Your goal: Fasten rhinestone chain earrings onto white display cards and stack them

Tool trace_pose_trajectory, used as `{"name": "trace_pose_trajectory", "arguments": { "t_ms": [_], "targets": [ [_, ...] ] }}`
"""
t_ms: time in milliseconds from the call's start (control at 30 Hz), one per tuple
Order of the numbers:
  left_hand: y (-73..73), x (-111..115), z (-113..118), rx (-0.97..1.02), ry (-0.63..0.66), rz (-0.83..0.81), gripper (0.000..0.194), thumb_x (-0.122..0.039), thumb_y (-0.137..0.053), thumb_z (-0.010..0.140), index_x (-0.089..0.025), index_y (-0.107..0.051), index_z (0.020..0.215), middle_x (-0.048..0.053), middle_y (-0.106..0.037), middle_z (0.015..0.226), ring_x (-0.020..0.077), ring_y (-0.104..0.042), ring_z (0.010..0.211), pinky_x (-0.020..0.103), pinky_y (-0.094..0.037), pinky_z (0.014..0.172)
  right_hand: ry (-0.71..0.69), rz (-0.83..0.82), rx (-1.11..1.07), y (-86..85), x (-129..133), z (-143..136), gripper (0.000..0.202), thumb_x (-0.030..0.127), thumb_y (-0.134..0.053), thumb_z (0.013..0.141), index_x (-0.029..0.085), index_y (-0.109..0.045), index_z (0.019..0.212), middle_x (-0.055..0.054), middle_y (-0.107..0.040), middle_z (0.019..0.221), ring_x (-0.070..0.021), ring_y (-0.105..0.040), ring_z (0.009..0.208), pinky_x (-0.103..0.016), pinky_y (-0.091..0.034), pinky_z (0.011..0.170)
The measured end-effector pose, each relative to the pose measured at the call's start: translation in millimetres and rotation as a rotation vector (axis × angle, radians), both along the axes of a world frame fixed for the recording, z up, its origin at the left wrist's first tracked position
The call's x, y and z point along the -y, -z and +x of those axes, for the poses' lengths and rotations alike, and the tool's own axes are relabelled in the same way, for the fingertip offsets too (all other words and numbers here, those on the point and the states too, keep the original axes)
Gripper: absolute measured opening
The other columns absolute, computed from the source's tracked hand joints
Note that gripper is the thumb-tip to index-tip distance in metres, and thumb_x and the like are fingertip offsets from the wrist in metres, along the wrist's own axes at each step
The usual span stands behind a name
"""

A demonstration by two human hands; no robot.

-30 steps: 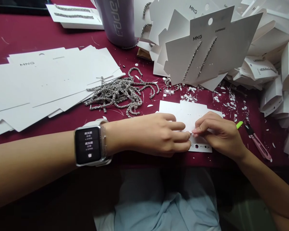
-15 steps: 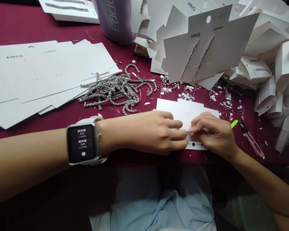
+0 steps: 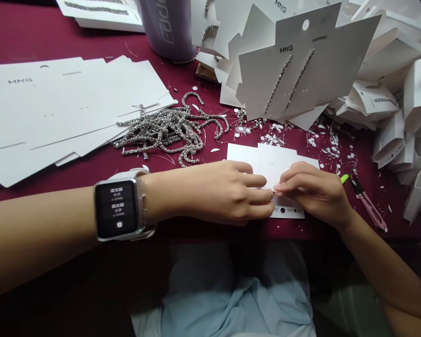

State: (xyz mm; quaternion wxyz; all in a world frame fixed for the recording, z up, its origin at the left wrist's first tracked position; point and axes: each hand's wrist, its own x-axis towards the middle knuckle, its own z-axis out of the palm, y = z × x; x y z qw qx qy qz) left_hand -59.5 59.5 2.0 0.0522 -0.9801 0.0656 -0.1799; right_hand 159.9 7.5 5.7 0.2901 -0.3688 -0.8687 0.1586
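A white earring card (image 3: 277,157) lies face down on the table's near edge, with small holes and printed marks along its lower side. My left hand (image 3: 236,192), with a watch (image 3: 116,209) at the wrist, is closed over the card's left part, fingers curled and thumb hidden. My right hand (image 3: 310,189) meets it at the card's middle, thumb and forefinger pinched together over a tiny piece at the left fingertips, too small to make out. Beyond my left hand lies a heap of silver rhinestone chains (image 3: 168,128).
Stacked blank cards (image 3: 73,103) lie at left. A purple cup (image 3: 168,28) stands behind the chains. A card with two chain earrings (image 3: 315,84) leans upright; folded cards (image 3: 389,131) pile up at right. A pink cutter (image 3: 372,208) lies by my right hand among paper scraps (image 3: 273,138).
My right hand has shifted slightly, its fingers straighter and its wrist farther right, with the pinch still at the same spot. My left hand and the card hold their place.
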Motion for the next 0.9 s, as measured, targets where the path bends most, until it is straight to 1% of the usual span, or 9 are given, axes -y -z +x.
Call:
{"name": "trace_pose_trajectory", "arguments": {
  "t_ms": [167, 333, 467, 633, 767, 900],
  "targets": [
    [-1.9, 0, 0, -0.060, -0.007, -0.043, 0.031, -0.019, -0.029, 0.093, -0.021, -0.058, 0.105, 0.004, -0.066, 0.101, 0.0157, -0.059, 0.089, 0.029, -0.047, 0.076, 0.009, 0.004, 0.012, -1.9, 1, 2, 0.013, 0.011, -0.061, 0.076, 0.021, -0.062, 0.084, -0.001, -0.061, 0.072, -0.0124, -0.057, 0.070, -0.028, -0.049, 0.064],
    [-3.2, 0, 1, -0.099, -0.014, -0.071, 0.032, -0.019, -0.028, 0.093, -0.021, -0.057, 0.107, 0.004, -0.065, 0.102, 0.0163, -0.058, 0.091, 0.030, -0.046, 0.078, 0.003, 0.025, 0.042, -0.8, 0, 4, 0.008, 0.012, -0.061, 0.077, 0.019, -0.058, 0.080, -0.002, -0.058, 0.070, -0.0125, -0.054, 0.069, -0.028, -0.047, 0.065],
    [-3.0, 0, 0, -0.081, -0.004, -0.059, 0.034, -0.017, -0.026, 0.093, -0.019, -0.057, 0.107, 0.004, -0.065, 0.101, 0.0168, -0.059, 0.090, 0.031, -0.047, 0.077, -0.014, 0.059, 0.050, 2.5, 0, 6, 0.009, 0.012, -0.060, 0.077, 0.019, -0.056, 0.081, -0.002, -0.055, 0.072, -0.0128, -0.053, 0.071, -0.029, -0.047, 0.065],
    [-3.1, 0, 0, -0.076, -0.005, -0.054, 0.034, -0.017, -0.026, 0.094, -0.020, -0.057, 0.108, 0.004, -0.065, 0.102, 0.0162, -0.059, 0.089, 0.031, -0.047, 0.077, -0.073, 0.169, 0.073, 7.2, 0, 7, 0.016, 0.009, -0.061, 0.074, 0.020, -0.053, 0.084, -0.002, -0.054, 0.075, -0.0136, -0.052, 0.069, -0.033, -0.048, 0.065],
    [-2.9, 0, 0, -0.077, -0.002, -0.065, 0.034, -0.016, -0.026, 0.093, -0.019, -0.057, 0.107, 0.004, -0.065, 0.100, 0.0169, -0.059, 0.089, 0.031, -0.048, 0.076, -0.080, 0.191, 0.102, 8.4, 2, 6, 0.017, 0.007, -0.059, 0.074, 0.019, -0.052, 0.083, -0.002, -0.053, 0.076, -0.0139, -0.051, 0.071, -0.034, -0.049, 0.067],
    [-2.8, 0, 0, -0.080, -0.006, -0.081, 0.034, -0.016, -0.026, 0.094, -0.021, -0.058, 0.104, 0.004, -0.065, 0.101, 0.0161, -0.059, 0.089, 0.030, -0.047, 0.076, -0.057, 0.210, 0.133, 7.8, 2, 5, 0.012, 0.013, -0.059, 0.076, 0.021, -0.052, 0.082, -0.002, -0.053, 0.078, -0.0143, -0.052, 0.072, -0.033, -0.049, 0.068]
  ]
}}
